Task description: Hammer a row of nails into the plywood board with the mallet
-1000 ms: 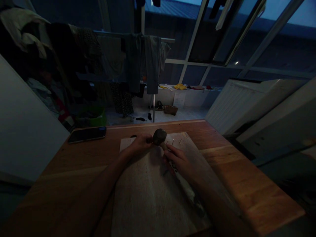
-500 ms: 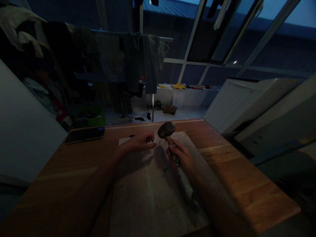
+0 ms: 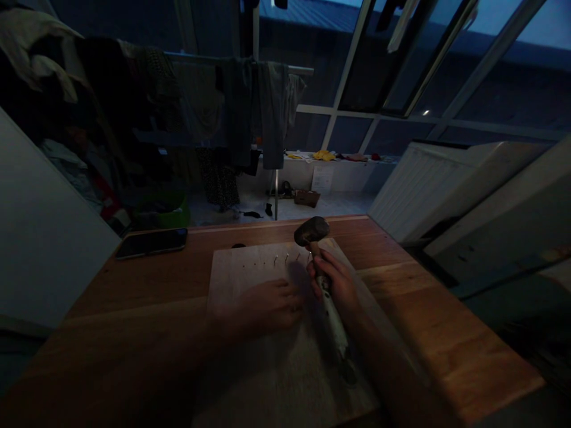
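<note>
My right hand [image 3: 338, 286] grips the handle of a hammer [image 3: 312, 230], its dark head raised above the far right part of a pale wooden board [image 3: 241, 273]. A row of several small nails [image 3: 286, 258] stands in the board near its far edge. My left hand [image 3: 267, 306] lies on the board's middle, fingers curled at a small thing I cannot make out. The board rests on a brown wooden table [image 3: 401, 297].
A black phone [image 3: 151, 242] lies at the table's far left corner. A small dark object [image 3: 238, 245] sits just beyond the board. Past the table stand a clothes rack with hanging garments [image 3: 250, 113], a white radiator [image 3: 419, 184] at right and a white panel [image 3: 40, 238] at left.
My left hand has drawn back from the nail row to the board's middle. The hammer head has risen and swung to the right, away from the nails.
</note>
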A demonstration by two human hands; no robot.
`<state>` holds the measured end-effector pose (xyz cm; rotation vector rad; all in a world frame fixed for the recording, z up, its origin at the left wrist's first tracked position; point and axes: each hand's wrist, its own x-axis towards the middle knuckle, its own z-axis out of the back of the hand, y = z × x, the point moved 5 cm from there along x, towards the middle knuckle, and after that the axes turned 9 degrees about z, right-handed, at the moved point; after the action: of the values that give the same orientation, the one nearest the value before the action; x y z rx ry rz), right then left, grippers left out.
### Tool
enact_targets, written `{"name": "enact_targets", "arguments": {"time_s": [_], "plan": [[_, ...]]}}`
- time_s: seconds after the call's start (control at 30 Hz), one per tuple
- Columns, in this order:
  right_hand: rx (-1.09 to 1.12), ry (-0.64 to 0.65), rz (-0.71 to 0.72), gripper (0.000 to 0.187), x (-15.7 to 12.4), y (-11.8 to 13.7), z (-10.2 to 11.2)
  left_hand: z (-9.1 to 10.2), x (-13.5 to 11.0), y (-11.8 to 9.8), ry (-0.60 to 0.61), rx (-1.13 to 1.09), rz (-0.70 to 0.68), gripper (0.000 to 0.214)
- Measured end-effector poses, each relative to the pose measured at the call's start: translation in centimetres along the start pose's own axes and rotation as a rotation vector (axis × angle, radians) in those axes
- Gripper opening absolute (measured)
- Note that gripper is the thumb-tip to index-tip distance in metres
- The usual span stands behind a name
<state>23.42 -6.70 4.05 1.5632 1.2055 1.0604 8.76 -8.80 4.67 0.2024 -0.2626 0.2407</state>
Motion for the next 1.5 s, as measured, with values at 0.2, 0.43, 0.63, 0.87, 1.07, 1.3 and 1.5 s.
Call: {"name": "enact_targets", "arguments": {"time_s": [0.2, 0.43, 0.63, 0.87, 1.07, 1.3, 1.5], "plan": [[-0.058, 0.023, 0.027, 0.030, -0.2, 0.1, -0.3, 0.0, -0.6, -1.5, -0.068, 0.117, -0.051, 0.019], [-0.043, 0.024, 0.006, 0.031, -0.2, 0.0, -0.2, 0.7, 0.0, -0.9, -0.097, 0.003, 0.007, 0.014], [-0.038, -0.015, -0.005, 0.036, -0.2, 0.1, -0.3, -1.0, -1.6, 4.9, -0.083, -0.533, 0.394, 0.007], [-0.057, -0.003, 0.021, 0.031, 0.4, 1.5, -0.8, -3.9, -4.3, 11.0, -0.302, -0.992, 0.909, 0.014], [-0.102, 0.064, 0.044, 0.029, 1.2, 2.8, -2.8, -3.3, -4.4, 11.1, -0.333, -0.890, 0.946, 0.013], [-0.022, 0.057, -0.010, 0.032, 1.4, -1.3, -3.8, -3.3, -5.1, 12.0, -0.378, -0.802, 1.078, 0.007], [-0.018, 0.120, -0.020, 0.033, 0.9, -2.0, -4.0, -3.5, -4.7, 11.8, -0.329, -0.717, 1.039, 0.005]]}}
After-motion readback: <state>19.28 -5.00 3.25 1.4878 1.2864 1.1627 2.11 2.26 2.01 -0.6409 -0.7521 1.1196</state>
